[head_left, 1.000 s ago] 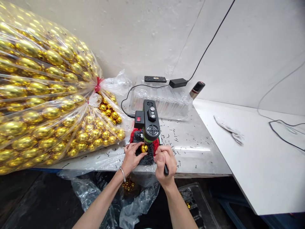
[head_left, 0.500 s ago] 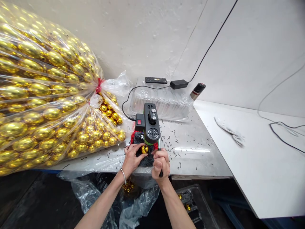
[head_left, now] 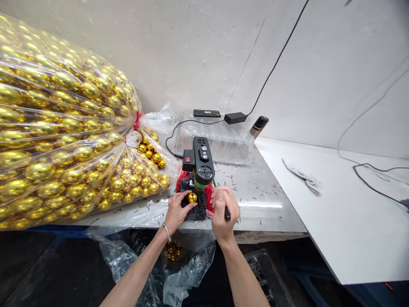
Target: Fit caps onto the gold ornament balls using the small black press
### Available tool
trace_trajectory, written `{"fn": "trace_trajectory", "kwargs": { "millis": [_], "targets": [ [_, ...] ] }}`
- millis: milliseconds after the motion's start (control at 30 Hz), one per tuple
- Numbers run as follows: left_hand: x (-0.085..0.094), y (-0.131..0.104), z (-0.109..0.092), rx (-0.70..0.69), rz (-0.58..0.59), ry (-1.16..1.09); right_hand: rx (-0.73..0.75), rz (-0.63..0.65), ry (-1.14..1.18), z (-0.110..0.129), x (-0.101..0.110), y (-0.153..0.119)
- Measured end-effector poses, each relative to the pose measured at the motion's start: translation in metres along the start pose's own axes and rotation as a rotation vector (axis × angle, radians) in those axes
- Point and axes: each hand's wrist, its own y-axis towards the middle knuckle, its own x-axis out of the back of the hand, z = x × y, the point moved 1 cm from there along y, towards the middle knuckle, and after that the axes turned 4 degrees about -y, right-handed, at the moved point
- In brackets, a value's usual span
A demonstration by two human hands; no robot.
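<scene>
Near the lower centre of the frame, my left hand (head_left: 176,209) pinches a small gold ball (head_left: 192,198) with its fingers under the black machine (head_left: 200,163) on the surface (head_left: 262,200). My right hand (head_left: 223,209) is wrapped around a black lever (head_left: 226,213). At left I see a big bag of gold balls (head_left: 64,140).

bag of balls (head_left: 64,145) left of the small machine (head_left: 200,164); tray (head_left: 217,143) seemingly just behind it.
</scene>
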Motion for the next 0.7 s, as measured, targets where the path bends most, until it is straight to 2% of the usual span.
{"fn": "trace_trajectory", "kwargs": {
  "millis": [67, 133, 233, 300, 333, 400, 467, 533, 633, 700],
  "targets": [
    [0.013, -0.012, -0.005, 0.022, -0.042, -0.042, -0.033, 0.024, -0.004, 0.008, 0.003, 0.010],
    [0.029, -0.034, -0.008, 0.023, -0.005, -0.045, -0.035, 0.040, -0.015, 0.011, 0.005, 0.013],
    [0.049, -0.078, -0.002, 0.006, 0.231, 0.010, -0.018, 0.048, -0.030, 0.009, 0.005, 0.010],
    [0.054, -0.105, 0.011, 0.023, 0.394, 0.070, -0.013, 0.047, -0.033, 0.008, 0.005, 0.006],
    [0.054, -0.115, 0.021, 0.036, 0.446, 0.113, -0.013, 0.044, -0.031, 0.007, 0.004, 0.005],
    [0.049, -0.129, 0.040, 0.070, 0.474, 0.225, -0.016, 0.043, -0.018, 0.006, 0.004, 0.004],
    [0.039, -0.134, 0.056, 0.113, 0.455, 0.323, -0.035, 0.045, 0.010, 0.004, 0.005, 0.004],
    [0.027, -0.136, 0.065, 0.158, 0.493, 0.337, -0.079, 0.049, 0.029, 0.000, 0.008, 0.001],
    [0.007, -0.142, 0.068, 0.319, 0.730, 0.193, -0.141, 0.009, -0.010, -0.012, 0.021, -0.013],
    [-0.003, -0.149, 0.067, 0.440, 0.915, 0.109, -0.135, -0.045, -0.055, -0.023, 0.036, -0.034]
  ]
}}
